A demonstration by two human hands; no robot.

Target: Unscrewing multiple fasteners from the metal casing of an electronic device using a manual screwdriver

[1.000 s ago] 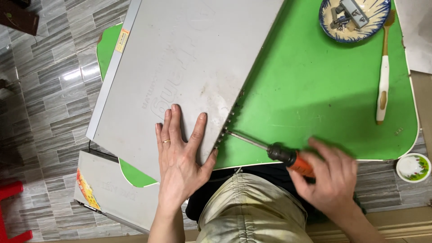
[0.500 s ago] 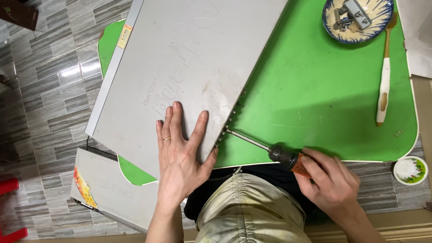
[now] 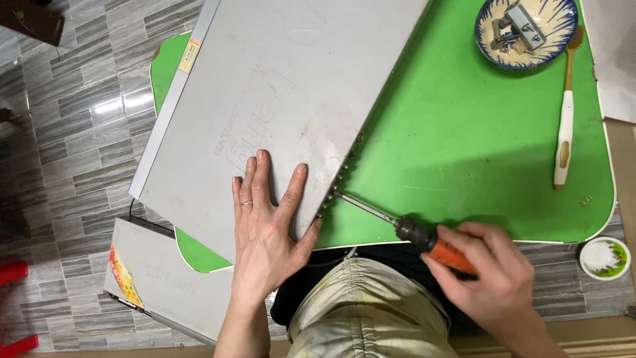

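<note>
Setting: home repair corner. Evidence: grey wood-look tiled floor [image 3: 73, 119]; low green table [image 3: 477, 159] used as workbench; patterned bowl [image 3: 527, 33] holding small metal parts, upper right; second grey device casing [image 3: 165, 285] on floor, lower left.

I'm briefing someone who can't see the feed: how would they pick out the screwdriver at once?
Start at the green table and find the big grey metal case lying across it. At the case's near edge, a thin metal shaft runs to the screwdriver in the right hand. Its orange-and-black handle sets it apart from the white-handled brush by the bowl.
</note>
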